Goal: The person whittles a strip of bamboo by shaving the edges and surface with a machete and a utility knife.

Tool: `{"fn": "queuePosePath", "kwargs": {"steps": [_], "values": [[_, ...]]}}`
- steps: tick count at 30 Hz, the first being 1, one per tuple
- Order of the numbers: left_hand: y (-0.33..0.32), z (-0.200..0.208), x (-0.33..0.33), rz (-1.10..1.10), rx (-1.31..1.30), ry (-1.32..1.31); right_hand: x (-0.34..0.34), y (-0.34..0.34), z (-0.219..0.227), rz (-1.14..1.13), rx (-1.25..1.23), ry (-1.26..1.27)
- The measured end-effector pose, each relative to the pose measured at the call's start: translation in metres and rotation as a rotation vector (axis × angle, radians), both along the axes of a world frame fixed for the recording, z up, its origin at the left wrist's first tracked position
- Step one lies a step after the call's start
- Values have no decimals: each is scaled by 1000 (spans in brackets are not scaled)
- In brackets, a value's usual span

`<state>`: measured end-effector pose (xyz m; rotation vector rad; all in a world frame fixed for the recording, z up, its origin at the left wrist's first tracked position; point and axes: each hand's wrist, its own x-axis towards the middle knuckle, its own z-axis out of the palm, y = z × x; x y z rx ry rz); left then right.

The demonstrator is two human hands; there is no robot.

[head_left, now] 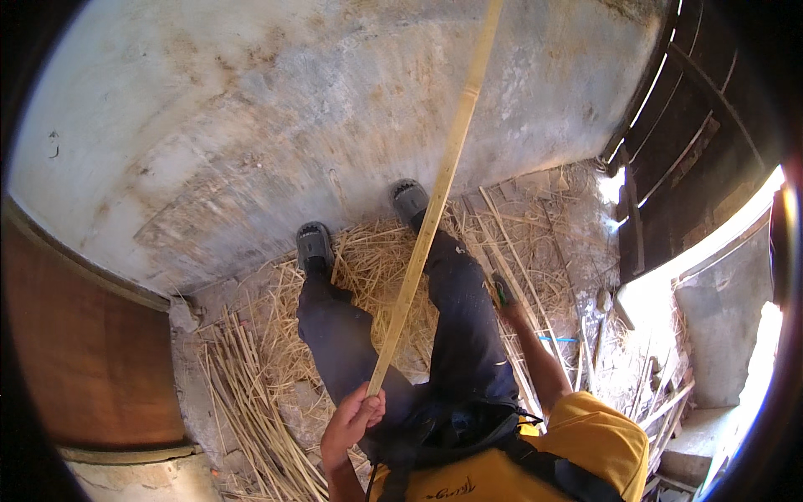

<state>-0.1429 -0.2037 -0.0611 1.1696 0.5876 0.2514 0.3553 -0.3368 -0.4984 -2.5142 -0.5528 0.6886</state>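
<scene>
My left hand is closed round the lower end of a long, flat bamboo strip. The strip rises at a slant between my legs, in front of the wall, and runs out of the picture at the top. Low beside my right leg is my right hand, partly hidden by the knee. A small dark thing with a green edge shows at its fingers, too small to name. Shavings lie under and around my shoes.
A stained, pale wall stands ahead. On the floor at left lies a bundle of thin bamboo strips; longer bamboo pieces lie at right. A brown wooden panel is at far left, dark boards at far right.
</scene>
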Motion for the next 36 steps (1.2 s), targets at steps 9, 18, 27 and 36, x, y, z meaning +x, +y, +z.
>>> {"fn": "queuePosePath", "kwargs": {"steps": [9,18,27,36], "values": [[10,-10,10,-36,31,-85,-25,-6,57,16,276,-180],[-9,9,4,102,37,-3,26,-20,109,-215,21,-109],[-22,35,7,222,48,69,-25,-175,3,-194,-420,234],[-19,66,37,289,157,153,-43,-159,0,-42,-570,175]]}}
